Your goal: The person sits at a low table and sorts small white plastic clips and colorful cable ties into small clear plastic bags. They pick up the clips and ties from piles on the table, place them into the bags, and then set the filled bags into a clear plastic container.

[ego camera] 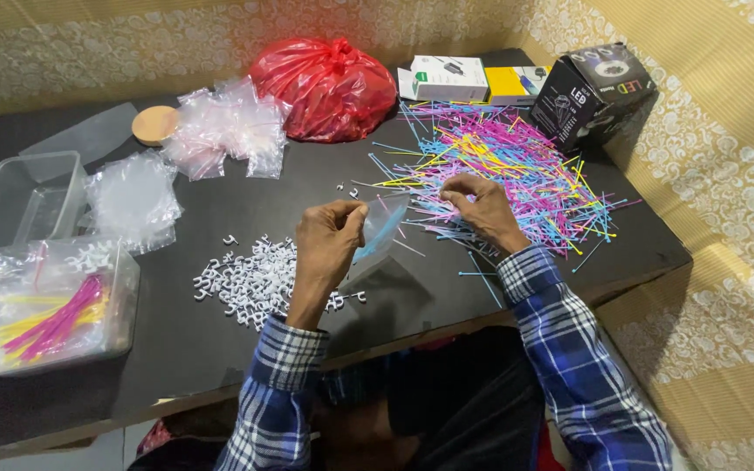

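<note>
Left hand (329,237) pinches a small clear plastic bag (383,225) mouth-up at desk (220,209) centre, while right hand (482,209) fingers close, apparently on coloured cable ties (517,166) heaped at 2 o'clock, white clips (250,281) at 8 o'clock.

Home piecework table (220,209) — patterned wallpaper (726,174), sorting bags (224,126)
</note>
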